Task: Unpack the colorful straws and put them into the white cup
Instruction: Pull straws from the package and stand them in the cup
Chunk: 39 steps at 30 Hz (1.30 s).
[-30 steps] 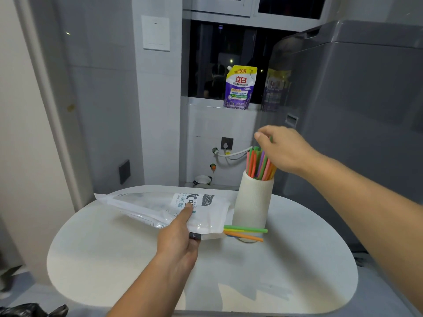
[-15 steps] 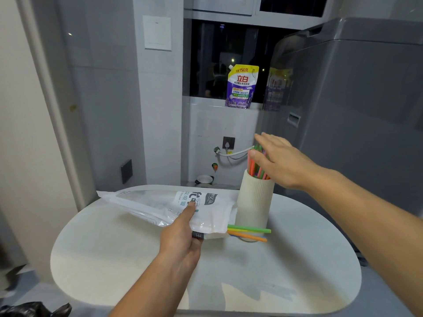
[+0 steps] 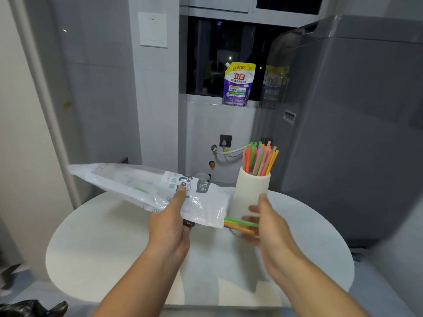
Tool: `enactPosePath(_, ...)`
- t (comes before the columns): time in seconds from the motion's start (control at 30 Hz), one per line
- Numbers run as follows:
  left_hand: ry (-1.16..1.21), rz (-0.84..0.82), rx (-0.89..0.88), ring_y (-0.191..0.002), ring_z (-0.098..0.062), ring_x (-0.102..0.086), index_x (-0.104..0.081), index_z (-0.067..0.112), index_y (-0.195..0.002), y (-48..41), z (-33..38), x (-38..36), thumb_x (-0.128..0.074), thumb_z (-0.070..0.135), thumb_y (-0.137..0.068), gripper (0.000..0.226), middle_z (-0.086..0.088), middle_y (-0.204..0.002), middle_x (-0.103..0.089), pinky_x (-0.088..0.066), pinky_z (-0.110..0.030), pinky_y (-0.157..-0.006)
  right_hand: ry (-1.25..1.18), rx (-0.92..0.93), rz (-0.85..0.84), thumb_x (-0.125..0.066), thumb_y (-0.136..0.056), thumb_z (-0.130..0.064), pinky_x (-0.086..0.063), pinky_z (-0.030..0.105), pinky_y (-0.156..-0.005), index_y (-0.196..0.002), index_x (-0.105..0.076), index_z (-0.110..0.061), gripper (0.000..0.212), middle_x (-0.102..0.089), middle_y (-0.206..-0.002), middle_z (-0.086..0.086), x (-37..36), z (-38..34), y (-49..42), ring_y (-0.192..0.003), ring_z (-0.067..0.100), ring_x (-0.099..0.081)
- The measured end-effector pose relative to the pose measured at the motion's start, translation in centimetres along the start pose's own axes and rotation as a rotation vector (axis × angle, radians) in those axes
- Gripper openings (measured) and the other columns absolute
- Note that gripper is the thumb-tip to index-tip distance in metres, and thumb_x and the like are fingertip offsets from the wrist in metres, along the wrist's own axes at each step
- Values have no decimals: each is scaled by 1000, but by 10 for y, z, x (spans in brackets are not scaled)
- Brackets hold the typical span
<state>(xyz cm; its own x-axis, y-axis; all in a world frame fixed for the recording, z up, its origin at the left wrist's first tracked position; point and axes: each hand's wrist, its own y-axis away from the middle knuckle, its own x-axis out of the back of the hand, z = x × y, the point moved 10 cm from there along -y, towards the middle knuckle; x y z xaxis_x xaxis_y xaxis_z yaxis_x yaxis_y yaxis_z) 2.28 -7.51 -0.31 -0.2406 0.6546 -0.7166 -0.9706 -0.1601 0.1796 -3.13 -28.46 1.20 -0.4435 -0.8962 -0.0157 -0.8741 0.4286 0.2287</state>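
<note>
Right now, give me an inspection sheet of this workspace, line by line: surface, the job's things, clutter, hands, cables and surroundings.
Surface: round white table, bare but for the job's things.
Job's things: white cup upright, holding a bundle of straws; plastic bag held above the table; a few loose straws poking from its open end.
Clutter: nothing seen on the table.
Hands: left hand grips the bag; right hand open, blurred, at the loose straws.
Cables: white hose at the wall behind the cup.
Surroundings: detergent pouch on the window ledge; grey appliance at right; black bag on the floor.
</note>
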Motion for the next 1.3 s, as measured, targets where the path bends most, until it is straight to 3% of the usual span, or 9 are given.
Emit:
enactPosePath(0.1, -115, -65, -99, -90, -22, -77, -70, 9, -123, 4, 11, -10, -74, 13, -91, 32, -11, -113, -79, -62, -31, -66, -401, -316, -101, -42, -103, -49, -56, 53, -85, -110, -58, 2, 54, -68, -108, 30, -24, 48, 7, -96, 44, -69)
enactPosePath(0.23, -225, -186, -197, -102, -28, -76, -68, 9, -127, 12, 17, -26, -71, 7, -92, 35, -11, -114, -78, -64, -37, -76, -713, -412, -148, -36, -106, -45, -54, 56, -82, -117, -56, 9, 58, -69, -109, 32, -44, 58, 12, -101, 46, -67)
enactPosePath(0.37, -309, -269, -253, -108, -30, -74, -70, 7, -123, 16, 18, -33, -71, 4, -91, 32, -11, -115, -78, -59, -46, -94, -700, -450, -182, -35, -105, -46, -56, 50, -73, -115, -61, 5, 58, -71, -106, 28, -50, 69, 13, -96, 44, -69)
enactPosePath(0.5, -421, -330, -327, -105, -26, -75, -72, 5, -119, 21, 27, -39, -71, 3, -91, 28, -9, -112, -80, -61, -36, -88, -545, -464, -247, -46, -101, -41, -43, 26, -48, -97, -63, -6, 39, -62, -69, 13, -47, 73, 14, -53, 24, -56)
enactPosePath(0.6, -431, -327, -347, -106, -26, -75, -72, 4, -120, 21, 34, -37, -70, 2, -92, 28, -10, -113, -79, -61, -37, -90, -523, -453, -303, -58, -96, -30, -41, 20, -40, -85, -63, -8, 25, -58, -59, 8, -45, 68, 13, -44, 15, -50)
enactPosePath(0.83, -339, -211, -300, -106, -26, -75, -70, 8, -122, 14, 37, -22, -72, 7, -91, 31, -7, -113, -79, -59, -43, -92, -557, -350, -351, -68, -89, -4, -56, 21, -46, -89, -65, 1, 6, -68, -74, 14, -38, 45, 8, -50, 14, -63)
enactPosePath(1.03, -186, -131, -165, -88, -18, -77, -71, 17, -118, 4, 30, -8, -71, 10, -93, 26, -3, -108, -80, -62, -32, -69, -773, -280, -278, -72, -79, -5, -58, 21, -51, -92, -65, 0, 15, -65, -82, 13, -17, 19, -1, -61, 15, -61)
enactPosePath(1.17, -90, -92, -63, -83, -14, -77, -69, 13, -125, 5, 11, -8, -71, 7, -93, 33, -4, -113, -80, -58, -35, -77, -908, -217, -272, -76, -70, -11, -57, 20, -59, -92, -67, -3, 25, -65, -93, 12, -19, 7, 1, -72, 14, -58)
enactPosePath(1.3, -74, -96, -37, -80, -13, -78, -68, 15, -125, 7, 0, -12, -70, 5, -93, 33, 0, -106, -81, -60, -30, -68, -859, -121, -270, -72, -75, -5, -55, 19, -55, -96, -68, -2, 22, -66, -83, 7, -21, 1, -2, -65, 11, -58)
